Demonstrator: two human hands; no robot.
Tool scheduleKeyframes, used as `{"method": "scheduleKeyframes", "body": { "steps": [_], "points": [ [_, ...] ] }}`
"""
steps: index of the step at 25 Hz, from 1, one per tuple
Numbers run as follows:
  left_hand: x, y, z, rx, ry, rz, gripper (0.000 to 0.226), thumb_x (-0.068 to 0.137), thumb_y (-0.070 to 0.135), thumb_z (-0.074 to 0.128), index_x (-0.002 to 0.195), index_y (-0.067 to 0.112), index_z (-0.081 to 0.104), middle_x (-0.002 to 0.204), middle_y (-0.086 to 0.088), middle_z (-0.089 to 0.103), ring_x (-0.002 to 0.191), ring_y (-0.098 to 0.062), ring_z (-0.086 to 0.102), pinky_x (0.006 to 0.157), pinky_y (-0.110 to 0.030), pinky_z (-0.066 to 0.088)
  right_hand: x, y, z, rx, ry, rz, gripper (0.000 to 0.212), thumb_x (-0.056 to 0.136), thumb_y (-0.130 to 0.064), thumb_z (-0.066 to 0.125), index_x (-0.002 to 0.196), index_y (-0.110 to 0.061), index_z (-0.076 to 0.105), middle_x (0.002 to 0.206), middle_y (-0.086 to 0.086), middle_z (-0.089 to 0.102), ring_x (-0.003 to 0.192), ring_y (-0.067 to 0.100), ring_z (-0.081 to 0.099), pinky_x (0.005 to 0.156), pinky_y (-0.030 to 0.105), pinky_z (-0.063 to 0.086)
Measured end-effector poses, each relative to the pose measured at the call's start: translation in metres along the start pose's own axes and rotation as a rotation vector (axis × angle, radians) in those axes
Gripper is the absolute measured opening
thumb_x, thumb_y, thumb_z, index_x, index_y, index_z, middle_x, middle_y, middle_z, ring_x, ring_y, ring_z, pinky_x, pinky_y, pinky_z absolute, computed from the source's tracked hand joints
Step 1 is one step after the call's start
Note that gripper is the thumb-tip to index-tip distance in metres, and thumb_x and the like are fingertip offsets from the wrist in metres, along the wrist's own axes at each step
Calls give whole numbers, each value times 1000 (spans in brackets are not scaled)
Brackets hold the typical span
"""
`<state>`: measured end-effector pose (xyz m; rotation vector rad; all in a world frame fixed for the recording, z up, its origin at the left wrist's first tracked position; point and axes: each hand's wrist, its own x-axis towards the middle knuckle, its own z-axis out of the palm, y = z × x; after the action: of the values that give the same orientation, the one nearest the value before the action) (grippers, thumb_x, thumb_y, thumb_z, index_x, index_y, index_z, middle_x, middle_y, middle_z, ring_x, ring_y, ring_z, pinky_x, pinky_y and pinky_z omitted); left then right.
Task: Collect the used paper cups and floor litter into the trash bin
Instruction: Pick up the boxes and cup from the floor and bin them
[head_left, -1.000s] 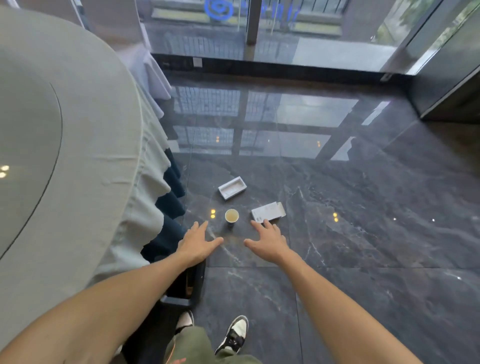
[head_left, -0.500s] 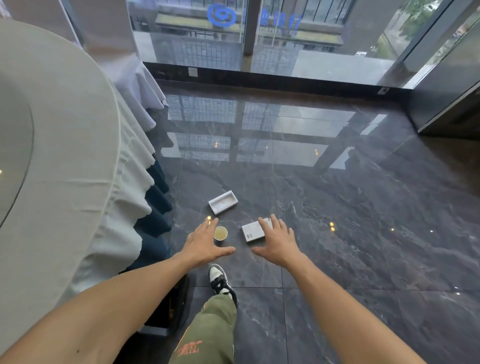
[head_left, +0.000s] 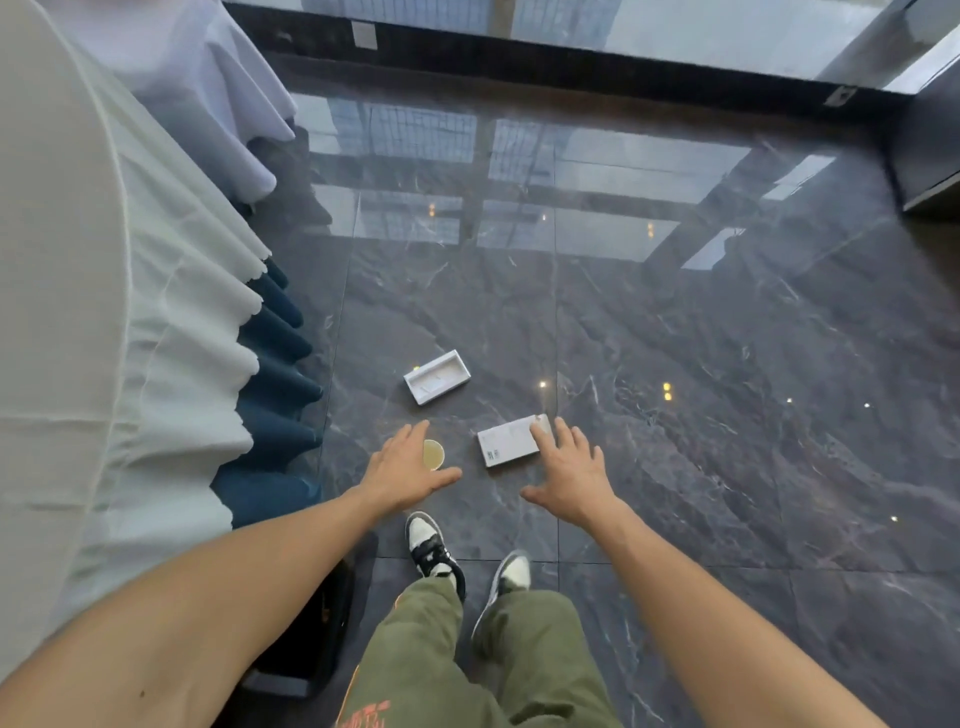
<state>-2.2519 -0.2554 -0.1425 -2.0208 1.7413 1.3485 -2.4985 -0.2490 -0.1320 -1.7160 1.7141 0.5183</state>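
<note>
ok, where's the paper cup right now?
On the dark floor in the head view, the paper cup stands beside the left hand, left of the flat white box.

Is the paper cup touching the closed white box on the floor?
Apart. The head view shows bare dark floor between the cup and the box.

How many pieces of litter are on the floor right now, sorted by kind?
Paper cups: 1, the paper cup beside the left hand.
White boxes: 2, the open box tray farther out and the closed flat box under the fingertips of the right hand.
Total: 3 pieces on the dark floor.
</note>
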Motion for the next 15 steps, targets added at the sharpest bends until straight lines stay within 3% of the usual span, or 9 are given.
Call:
{"method": "scheduleKeyframes", "body": {
  "steps": [8, 13, 15],
  "points": [
    [147, -21, 27, -69, 38, -71, 93, 86, 58, 70, 160, 18, 30, 162, -6, 36, 149, -29, 36, 119, -44, 31, 166, 35, 56, -145, -83, -95, 91, 84, -41, 71, 157, -27, 20, 167, 13, 11, 152, 40, 13, 117, 61, 24],
    [294, -64, 83, -87, 83, -38, 97, 77, 69, 67, 157, 23, 36, 159, -2, 41, 147, -27, 39, 119, -47, 34, 309, 58, 144, -199, -100, -118, 100, 84, -43, 73, 161, -23, 13, 167, 16, 9, 153, 41, 12, 119, 59, 25],
    [361, -89, 116, -83, 82, -39, 93, 82, 63, 71, 157, 20, 36, 160, -5, 40, 146, -29, 39, 118, -47, 35, 375, 69, 192, -215, -96, -119, 104, 84, -42, 75, 162, -21, 10, 169, 16, 7, 154, 40, 11, 119, 60, 25]
  ]
}}
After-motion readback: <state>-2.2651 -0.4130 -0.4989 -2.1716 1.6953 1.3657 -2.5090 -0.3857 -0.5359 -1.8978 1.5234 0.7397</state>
